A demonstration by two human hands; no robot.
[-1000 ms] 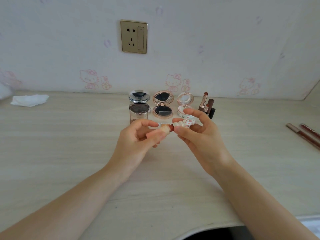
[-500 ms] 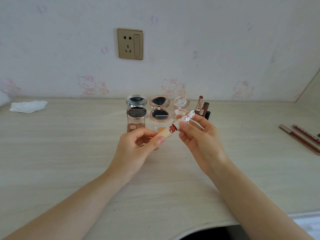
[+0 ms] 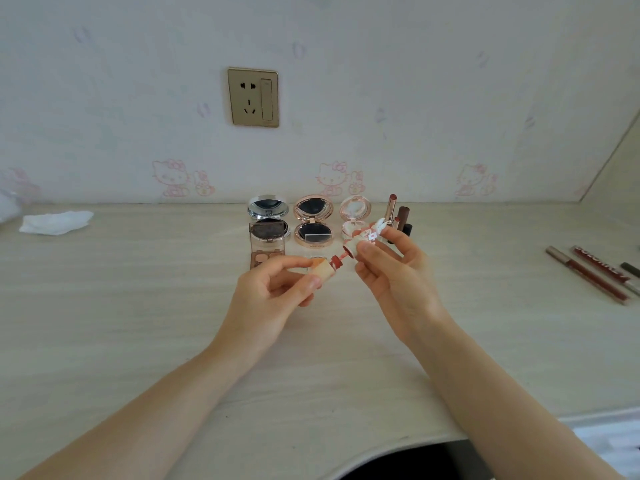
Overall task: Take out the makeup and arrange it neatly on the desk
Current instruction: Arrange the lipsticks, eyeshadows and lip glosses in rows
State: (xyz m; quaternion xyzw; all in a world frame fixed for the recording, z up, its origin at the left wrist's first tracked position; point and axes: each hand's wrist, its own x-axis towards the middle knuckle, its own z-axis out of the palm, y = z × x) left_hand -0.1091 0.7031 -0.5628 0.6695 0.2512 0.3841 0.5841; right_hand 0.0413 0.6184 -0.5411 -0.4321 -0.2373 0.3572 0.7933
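While the thumb and fingertips of the left hand [image 3: 268, 299] are pinching shut around a small cream-coloured lip-tint tube with a red neck [image 3: 323, 270], the right hand [image 3: 391, 271] is gripping the tube's separated white cap topped with a little rabbit figure [image 3: 365, 237] between thumb and forefinger, its other fingers curling loosely behind. Tube and cap are hovering above the pale wood-grain desk [image 3: 138, 323], their open ends pointing at each other and sitting just apart; whether a wand is bridging them I cannot tell.

Behind the hands, a row of makeup is standing near the wall: a silver round mirror compact [image 3: 268, 207] with a brown rectangular eyeshadow palette [image 3: 267, 245] lying just in front of it, a rose-gold round compact with a dark pan [image 3: 313, 220] opened upright, and a pale pink round compact [image 3: 355, 211] partly hidden by the cap. Just right of these, an uncapped rose-gold lipstick [image 3: 390, 207] and a dark brown lipstick tube [image 3: 403, 216] are standing upright side by side.

Well apart at the desk's right edge, slim dark red lip pencils [image 3: 588, 275] are lying diagonally. Far left, a crumpled white tissue [image 3: 55, 221] is resting on the desk. Above, a brass-coloured wall socket [image 3: 252, 97] is sitting on cartoon-cat wallpaper [image 3: 381, 98].
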